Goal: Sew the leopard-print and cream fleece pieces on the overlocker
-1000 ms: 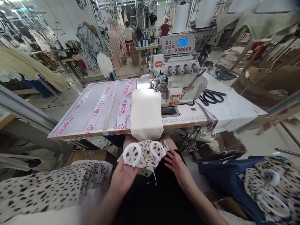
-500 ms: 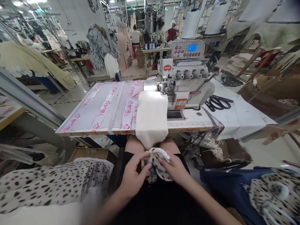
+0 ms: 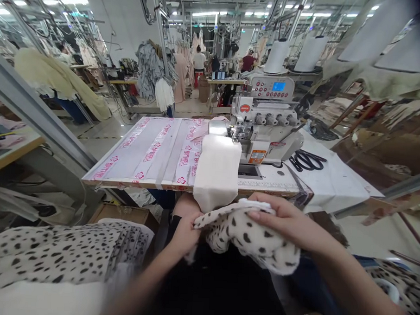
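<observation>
A white cloth with black spots (image 3: 255, 236) is stretched between my hands over my lap. My left hand (image 3: 186, 233) is closed on its left end. On the right, my right hand (image 3: 280, 218) pinches its upper edge near a white band, thumb on top, and the rest of the cloth hangs below in folds. Just beyond, a plain white cloth (image 3: 217, 169) lies under the sewing machine's (image 3: 263, 125) needle area and drapes over the table's front edge.
Spotted fabric (image 3: 63, 251) is stacked at the lower left beside a cardboard box (image 3: 124, 215). Black-handled scissors (image 3: 309, 159) lie right of the machine. More spotted pieces (image 3: 408, 287) sit at the lower right. Two people stand far back among hanging garments.
My hands have moved apart, the right one up and to the right. The spotted cloth, bunched up before, is now spread wider between them. The view has shifted slightly.
</observation>
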A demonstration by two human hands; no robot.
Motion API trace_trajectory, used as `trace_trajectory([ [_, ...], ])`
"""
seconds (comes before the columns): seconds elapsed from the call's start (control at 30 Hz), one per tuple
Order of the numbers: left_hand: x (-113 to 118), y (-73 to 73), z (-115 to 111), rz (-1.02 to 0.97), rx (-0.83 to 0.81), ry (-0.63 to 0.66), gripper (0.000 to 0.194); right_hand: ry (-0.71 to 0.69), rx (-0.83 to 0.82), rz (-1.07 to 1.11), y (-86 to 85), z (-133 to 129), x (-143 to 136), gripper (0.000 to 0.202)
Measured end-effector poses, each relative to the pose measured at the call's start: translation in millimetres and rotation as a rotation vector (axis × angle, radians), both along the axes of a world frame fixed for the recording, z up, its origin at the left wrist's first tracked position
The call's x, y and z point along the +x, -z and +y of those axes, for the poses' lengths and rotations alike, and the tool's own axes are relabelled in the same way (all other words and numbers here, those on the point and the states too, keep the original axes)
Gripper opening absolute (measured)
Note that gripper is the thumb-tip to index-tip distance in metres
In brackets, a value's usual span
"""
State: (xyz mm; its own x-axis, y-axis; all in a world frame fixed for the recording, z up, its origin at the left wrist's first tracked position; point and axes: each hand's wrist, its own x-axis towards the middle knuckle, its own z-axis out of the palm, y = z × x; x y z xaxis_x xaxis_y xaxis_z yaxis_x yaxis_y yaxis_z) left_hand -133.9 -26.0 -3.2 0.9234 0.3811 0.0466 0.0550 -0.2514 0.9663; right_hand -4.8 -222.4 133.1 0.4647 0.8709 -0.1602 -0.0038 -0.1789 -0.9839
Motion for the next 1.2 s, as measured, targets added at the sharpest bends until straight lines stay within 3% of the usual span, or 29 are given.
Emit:
trace_trajectory([
  [0.13, -11.9, -4.3, 33.2, 0.05, -0.201, -0.031, 0.014, 0.101, 0.104, 0.155, -16.5, -7.0, 11.8, 0.014],
  [0.23, -21.0, -24.3, 64.9, -0.097, -0.368, -0.239, 0.022, 0.183, 0.162, 0.209, -10.7, -4.3, 16.5, 0.015],
  [0.33, -21.8, -76.7, 99.4, -0.428, -0.292, -0.654, 0.028, 0.162, 0.214, 0.252, 1.8, 5.6, 15.0, 0.015],
  [0.43, -0.9, -155.0, 126.0, -0.699, 0.114, -0.954, 0.02, 0.043, 0.261, 0.275, 15.0, 22.1, 7.2, 0.02],
  [0.47, 13.3, -179.5, 130.5, -0.771, 0.297, -0.984, 0.017, -0.009, 0.278, 0.296, 20.6, 28.6, 3.4, 0.022],
  [0.53, 52.0, -214.2, 131.0, -0.853, 0.461, -0.725, 0.01, -0.134, 0.294, 0.362, 36.7, 41.2, -5.2, 0.027],
  [0.57, 74.9, -221.7, 127.0, -0.794, 0.501, -0.576, 0.012, -0.201, 0.287, 0.398, 48.0, 46.4, -9.4, 0.029],
  [0.6, 98.3, -222.2, 120.7, -0.711, 0.532, -0.438, 0.018, -0.257, 0.272, 0.433, 61.4, 50.4, -13.3, 0.031],
  [0.67, 141.4, -206.0, 104.8, -0.54, 0.6, -0.202, 0.026, -0.278, 0.239, 0.473, 92.5, 53.5, -18.4, 0.03],
  [0.73, 172.1, -178.9, 90.5, -0.27, 0.73, 0.059, 0.029, -0.163, 0.204, 0.407, 123.2, 50.3, -18.0, 0.027],
  [0.83, 191.0, -149.3, 80.7, -0.149, 0.837, 0.221, 0.025, 0.026, 0.102, 0.082, 150.2, 39.7, -5.0, 0.021],
  [0.9, 191.3, -145.2, 80.7, -0.164, 0.856, 0.275, 0.02, 0.145, 0.072, -0.129, 148.8, 34.7, 10.5, 0.019],
  [0.97, 188.5, -149.2, 82.5, -0.149, 0.83, 0.33, 0.022, 0.253, 0.101, -0.244, 134.6, 35.8, 29.1, 0.02],
  [1.1, 185.4, -159.4, 83.3, -0.075, 0.599, 0.382, 0.024, 0.443, 0.214, -0.322, 100.7, 58.4, 62.5, 0.027],
  [1.2, 186.2, -162.1, 79.0, -0.092, 0.514, 0.37, 0.026, 0.409, 0.256, -0.265, 92.4, 78.9, 72.3, 0.031],
])
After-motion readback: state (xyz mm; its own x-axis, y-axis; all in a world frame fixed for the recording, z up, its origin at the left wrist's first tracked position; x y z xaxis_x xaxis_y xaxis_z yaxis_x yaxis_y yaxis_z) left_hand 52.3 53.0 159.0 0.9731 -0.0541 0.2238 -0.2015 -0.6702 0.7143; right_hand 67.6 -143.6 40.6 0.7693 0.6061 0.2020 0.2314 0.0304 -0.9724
